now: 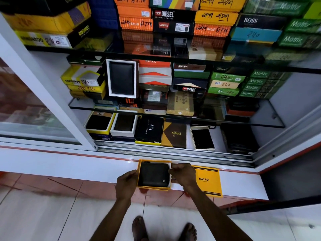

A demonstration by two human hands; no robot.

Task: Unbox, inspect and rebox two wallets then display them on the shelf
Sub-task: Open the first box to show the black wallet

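A black wallet [154, 174] lies inside an open yellow box [141, 171] on the white ledge in front of the cabinet. My left hand [126, 184] grips the box's left side. My right hand [183, 174] pinches the wallet's right edge at the box's right wall. The box's yellow lid [209, 181], printed BALISI, lies flat on the ledge just right of my right hand. On the middle shelf another black wallet in an open white-lined box [122, 78] stands upright.
The cabinet's glass shelves [260, 117] hold several stacked wallet boxes. On the bottom level open boxes [111, 125] and a black A|X box [149, 130] lie near the sliding-door track [173, 152]. The white door frame [43, 87] slants at left.
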